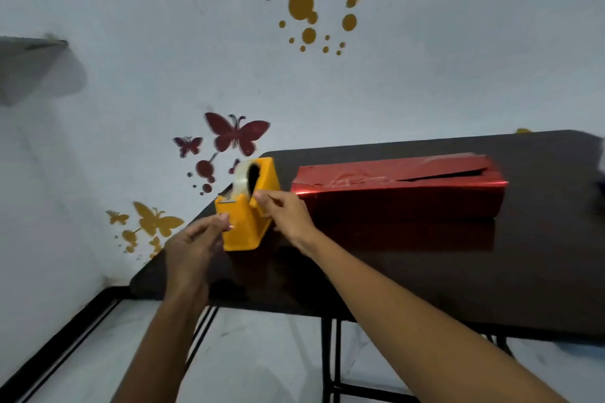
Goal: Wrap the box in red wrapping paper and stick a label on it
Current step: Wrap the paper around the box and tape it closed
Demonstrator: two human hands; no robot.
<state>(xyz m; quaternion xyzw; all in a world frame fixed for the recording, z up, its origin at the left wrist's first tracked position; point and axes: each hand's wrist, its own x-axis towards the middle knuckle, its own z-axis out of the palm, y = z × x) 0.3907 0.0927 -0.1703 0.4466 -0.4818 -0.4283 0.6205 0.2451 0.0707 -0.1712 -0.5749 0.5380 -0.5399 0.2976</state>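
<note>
A long box wrapped in shiny red paper (399, 193) lies on the dark table (425, 278), its top seam gaping open toward the right end. Left of it, near the table's left corner, stands a yellow tape dispenser (248, 222) with a roll of clear tape (244, 180). My right hand (288, 213) grips the dispenser's right side with curled fingers. My left hand (196, 245) is at the dispenser's front, fingertips pinched just below the cutter, apparently on the tape end, though the tape itself is too clear to see.
The table's left corner and front edge lie close to my hands, with black metal legs (330, 363) below. A white wall with butterfly stickers (235, 134) stands behind. A blurred dark-blue thing (600, 186) shows at the right edge.
</note>
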